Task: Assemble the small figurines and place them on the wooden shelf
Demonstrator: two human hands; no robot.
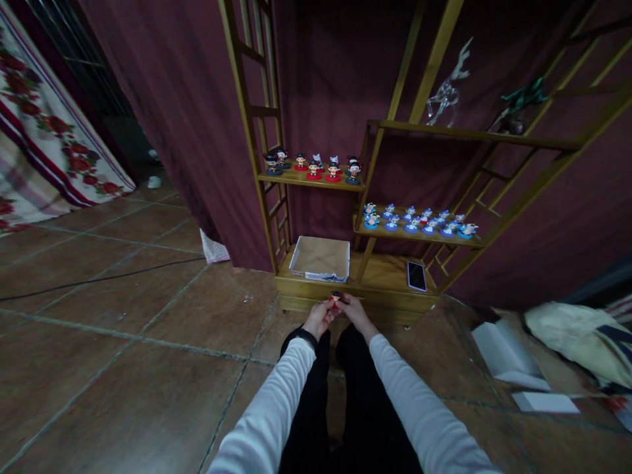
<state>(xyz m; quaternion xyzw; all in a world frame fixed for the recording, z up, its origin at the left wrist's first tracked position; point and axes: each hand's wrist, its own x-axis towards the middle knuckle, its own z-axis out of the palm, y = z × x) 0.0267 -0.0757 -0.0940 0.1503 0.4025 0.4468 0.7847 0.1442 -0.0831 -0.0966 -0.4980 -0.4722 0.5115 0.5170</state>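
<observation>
Between my two hands, in front of the wooden shelf unit, is a small red figurine [336, 298] with a dark top. My left hand [320, 316] is closed on it from the left, and my right hand [352, 308] grips it from the right. Just beyond them a shallow open box [323, 258] sits on the unit's lowest board, showing a bare brown bottom. Similar figurines with red and dark bases [313, 170] line the upper left shelf. Two rows of blue and white figurines [412, 224] stand on the middle right shelf.
A phone [417, 276] lies on the lowest board at right. Higher up stand a clear deer figure [444, 95] and a dark green ornament [521, 105]. White boxes [508, 355] and a pale bag [577, 336] are on the floor at right; a cable [103, 282] crosses the tiles at left.
</observation>
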